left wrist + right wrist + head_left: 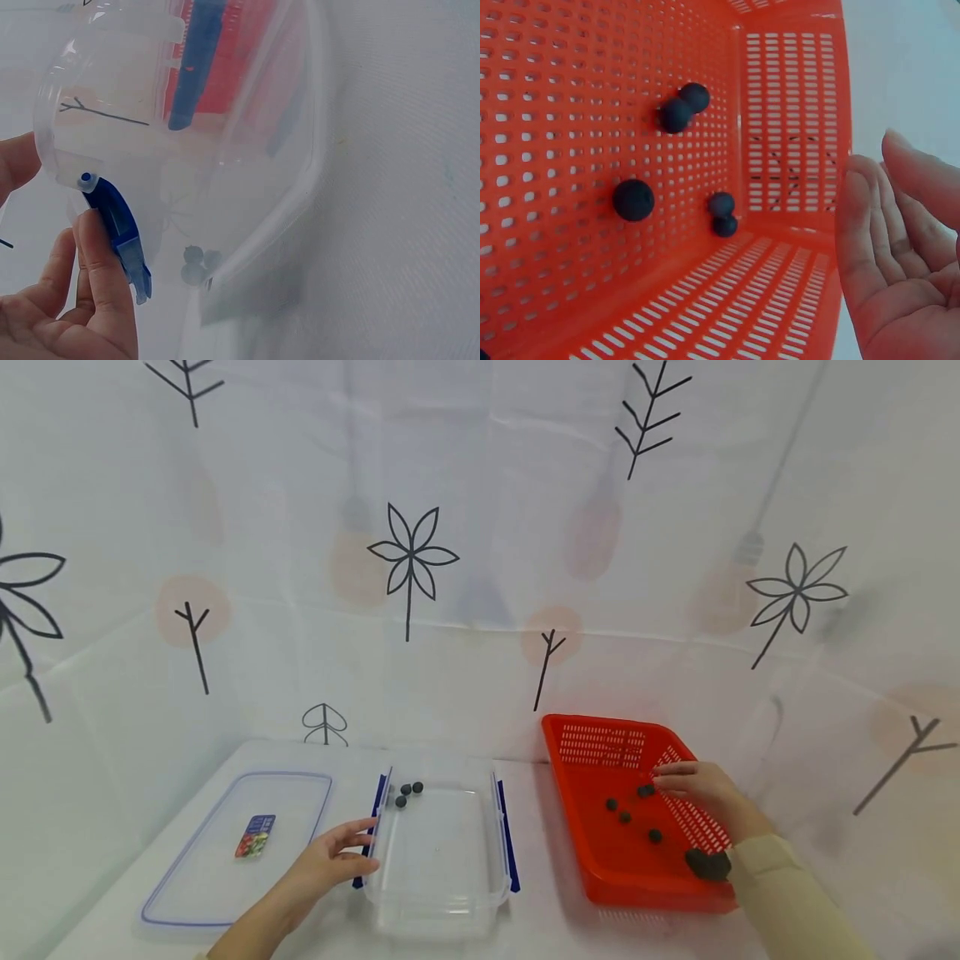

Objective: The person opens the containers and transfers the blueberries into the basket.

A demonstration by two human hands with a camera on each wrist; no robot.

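Note:
My left hand [327,860] rests at the left side of a clear plastic container [438,902]. Its fingertips are right by the blue latch [116,217], fingers loosely bent and thumb apart at the container's edge. Inside the container, several blueberries [401,802] sit together in the far left corner. Over the right part of a red perforated basket [592,868] is my right hand [697,789], fingers extended together. Nothing shows between those fingers and the thumb in the right wrist view. More blueberries [633,200] lie scattered on the basket's floor.
To the left, a clear lid [195,877] with a blue rim and a colourful label lies flat on the white table [536,852]. A second blue latch [507,835] hangs off the container's right side. Behind everything hangs a printed white cloth [465,693].

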